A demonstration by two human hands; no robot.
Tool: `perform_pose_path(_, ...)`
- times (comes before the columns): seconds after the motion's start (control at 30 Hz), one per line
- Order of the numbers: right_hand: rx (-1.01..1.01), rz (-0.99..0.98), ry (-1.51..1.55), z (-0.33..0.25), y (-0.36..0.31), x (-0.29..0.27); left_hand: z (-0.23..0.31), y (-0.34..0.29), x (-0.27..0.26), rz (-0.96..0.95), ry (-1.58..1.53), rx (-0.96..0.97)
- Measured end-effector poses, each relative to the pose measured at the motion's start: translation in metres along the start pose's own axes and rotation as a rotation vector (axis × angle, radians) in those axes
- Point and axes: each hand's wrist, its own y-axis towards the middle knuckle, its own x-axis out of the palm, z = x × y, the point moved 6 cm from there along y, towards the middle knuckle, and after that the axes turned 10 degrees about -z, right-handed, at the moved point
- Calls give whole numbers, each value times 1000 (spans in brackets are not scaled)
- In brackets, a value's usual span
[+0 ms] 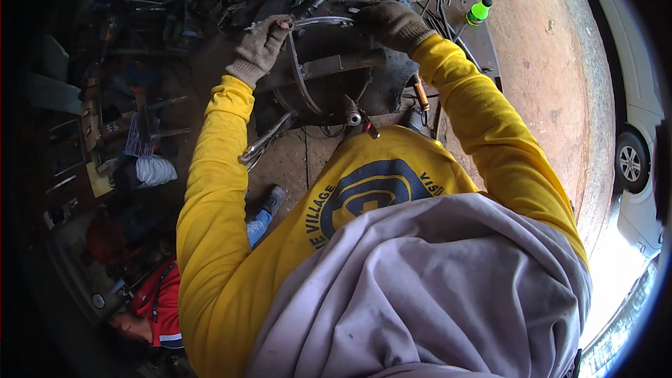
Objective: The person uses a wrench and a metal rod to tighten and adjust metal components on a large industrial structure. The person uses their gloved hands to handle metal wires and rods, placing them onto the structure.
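Note:
My left hand (pixel 257 50) wears a worn brown knit glove, and its fingers are closed on a bent metal rod (pixel 299 73) near its upper bend. From there one stretch curves down over the dark workbench, and a pale stretch runs right toward my right hand (pixel 395 26). That hand, also gloved, is curled at the right end; its fingertips are mostly in shadow, so its grip there is hard to make out. A flat metal bar (pixel 343 63) lies across the bench below the rod. Nearer me are a short metal pipe end (pixel 353 116) and a plier-like metal tool (pixel 267 138).
A bright green bottle (pixel 479 11) stands at the bench's right, near dark cables (pixel 439 0). An orange-handled tool (pixel 421 92) hangs at the bench edge. Cluttered tools fill the left. A person in red (pixel 159 301) is at lower left; a car (pixel 640 108) stands far right.

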Motion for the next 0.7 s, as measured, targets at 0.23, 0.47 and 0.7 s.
perform_pose_path(0.23,-79,199,304,-30,10,-27,17,7,0,-1,165,55)
perform_pose_path(0.47,42,-43,464,-46,41,-2,11,7,5,99,463,-11)
perform_pose_path(0.7,-291,-18,292,-40,44,-2,29,7,6,48,496,-67)
